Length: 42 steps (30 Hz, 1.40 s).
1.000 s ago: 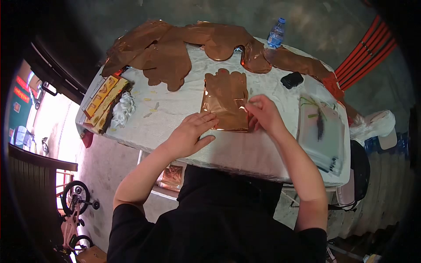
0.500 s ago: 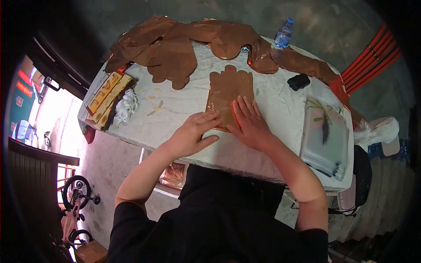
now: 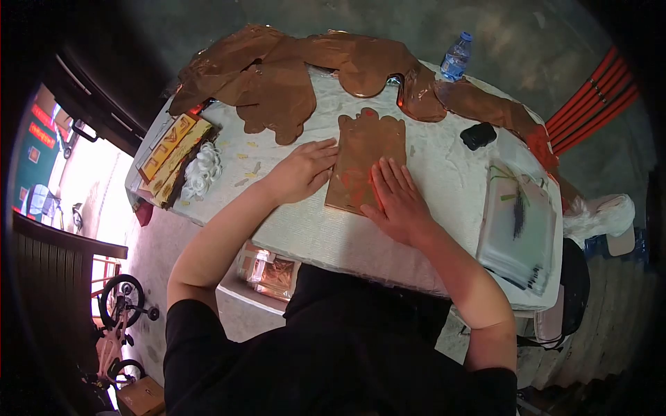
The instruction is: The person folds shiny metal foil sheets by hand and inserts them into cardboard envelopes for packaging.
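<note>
A flat, folded brown foil piece (image 3: 368, 156) with a scalloped far edge lies in front of me on the white-covered table (image 3: 333, 236). My right hand (image 3: 397, 197) rests on its right side, palm down with fingers stretched out. At its left edge lies my left hand (image 3: 305, 171), fingers extended and pointing right, the fingertips by the foil's border. Neither hand grips anything. Larger flat brown foil shapes (image 3: 277, 90) spread along the far side of the table.
A water bottle (image 3: 456, 57) and a black object (image 3: 479, 136) stand at the far right. Clear plastic bags (image 3: 510, 229) are stacked on the right. A yellow-brown box (image 3: 170, 156) and white ribbon coils (image 3: 202, 170) sit left. Below the table is a container with shiny foil (image 3: 270, 274).
My left hand has moved away from me, from the foil's near left corner up along its left edge. My right hand stays on the foil's right side.
</note>
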{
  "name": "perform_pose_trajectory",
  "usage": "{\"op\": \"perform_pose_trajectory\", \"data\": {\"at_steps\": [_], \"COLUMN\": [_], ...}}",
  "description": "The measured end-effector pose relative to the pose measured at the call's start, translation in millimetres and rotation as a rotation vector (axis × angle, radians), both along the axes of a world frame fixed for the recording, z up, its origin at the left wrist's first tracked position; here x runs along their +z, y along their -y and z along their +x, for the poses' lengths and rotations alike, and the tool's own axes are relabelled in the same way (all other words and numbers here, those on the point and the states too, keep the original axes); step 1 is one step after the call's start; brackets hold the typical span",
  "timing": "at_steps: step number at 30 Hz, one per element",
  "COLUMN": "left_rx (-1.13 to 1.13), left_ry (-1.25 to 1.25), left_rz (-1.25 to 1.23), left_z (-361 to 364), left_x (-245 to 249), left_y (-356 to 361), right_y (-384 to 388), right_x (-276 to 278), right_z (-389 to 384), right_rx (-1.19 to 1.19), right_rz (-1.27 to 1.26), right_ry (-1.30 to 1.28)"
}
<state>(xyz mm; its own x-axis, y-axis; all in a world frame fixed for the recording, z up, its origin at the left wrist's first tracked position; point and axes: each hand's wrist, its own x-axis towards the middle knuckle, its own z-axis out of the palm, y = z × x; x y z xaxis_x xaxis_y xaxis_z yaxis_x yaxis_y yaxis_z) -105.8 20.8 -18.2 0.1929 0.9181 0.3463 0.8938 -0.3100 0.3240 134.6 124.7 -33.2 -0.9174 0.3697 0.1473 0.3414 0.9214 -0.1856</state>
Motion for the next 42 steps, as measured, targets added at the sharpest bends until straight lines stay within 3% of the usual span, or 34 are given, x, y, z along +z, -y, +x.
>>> {"op": "perform_pose_trajectory", "data": {"at_steps": [2, 8, 15, 21, 23, 26, 30, 36, 38, 42], "left_rx": [-0.034, -0.099, -0.151, -0.063, 0.044, 0.208, 0.240, 0.208, 0.263, 0.281], "left_ry": [-0.089, 0.043, -0.031, 0.231, 0.872, 1.001, 0.891, 0.678, 0.372, 0.332], "left_rz": [0.036, -0.071, -0.013, -0.077, -0.236, -0.248, -0.247, -0.006, 0.085, 0.149], "left_z": [-0.2, 3.6, 1.5, -6.5, 1.0, 3.6, 5.9, 13.0, 20.4, 15.3], "left_x": [2.0, 17.2, 8.2, -3.3, -4.1, -3.8, -7.3, -14.4, -5.0, 0.1], "left_y": [-2.8, -8.5, -13.5, -25.0, -30.5, -41.0, -44.1, -38.9, -33.9, -27.4], "right_y": [0.4, 0.5, -0.1, 0.7, 0.9, 2.1, 1.8, 1.9, 1.6, 2.1], "right_x": [0.2, 1.4, -0.3, 0.6, 0.7, 4.9, 3.9, 3.1, 3.6, 4.4], "right_z": [0.3, 0.9, 0.8, 1.1, 1.0, 0.2, 0.2, 0.1, -0.2, -0.4], "right_rx": [0.000, 0.000, 0.011, -0.007, -0.009, -0.014, -0.014, -0.012, -0.004, -0.023], "right_rz": [-0.003, -0.039, -0.036, -0.035, -0.006, -0.027, -0.023, -0.012, -0.010, -0.031], "right_ry": [0.000, -0.029, -0.060, -0.043, -0.037, -0.035, -0.047, -0.027, -0.029, -0.003]}}
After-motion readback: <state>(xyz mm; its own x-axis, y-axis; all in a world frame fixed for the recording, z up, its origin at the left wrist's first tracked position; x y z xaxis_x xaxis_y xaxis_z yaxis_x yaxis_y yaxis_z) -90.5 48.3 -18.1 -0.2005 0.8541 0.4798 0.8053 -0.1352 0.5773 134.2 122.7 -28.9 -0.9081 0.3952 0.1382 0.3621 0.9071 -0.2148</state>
